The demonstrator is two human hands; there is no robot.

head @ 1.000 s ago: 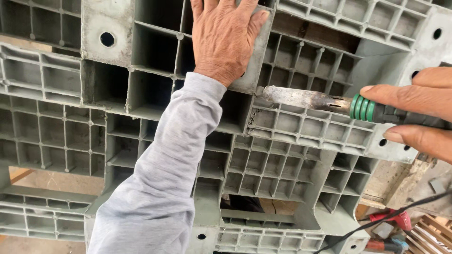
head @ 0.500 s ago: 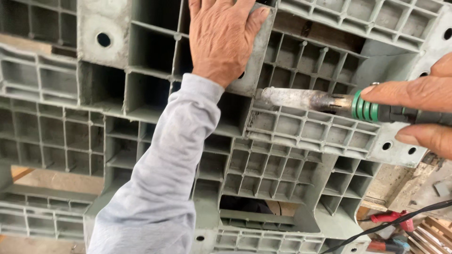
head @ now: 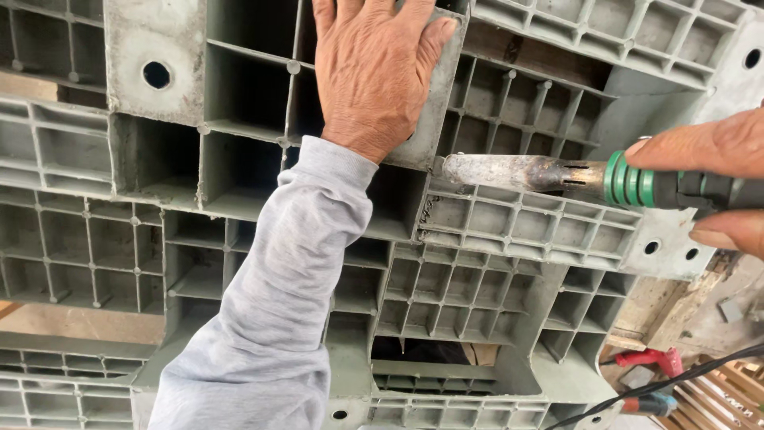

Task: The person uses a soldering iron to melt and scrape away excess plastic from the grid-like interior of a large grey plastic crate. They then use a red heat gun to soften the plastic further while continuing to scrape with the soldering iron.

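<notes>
While the left hand (head: 372, 76) lies flat, fingers together, on a loose grey plastic wall panel (head: 434, 119) of the grey ribbed plastic pallet (head: 493, 239), the right hand (head: 712, 183) is wrapped around the dark handle of a heat tool with a scorched metal nozzle and green ribbed collar (head: 557, 175). Nozzle tip sits at the lower edge of the panel, where it meets the pallet's grid of square cells. Left forearm wears a light grey sleeve (head: 278, 302). At lower right, a black cable (head: 676, 382) crosses near a red-handled tool (head: 649, 358) on the ground.
</notes>
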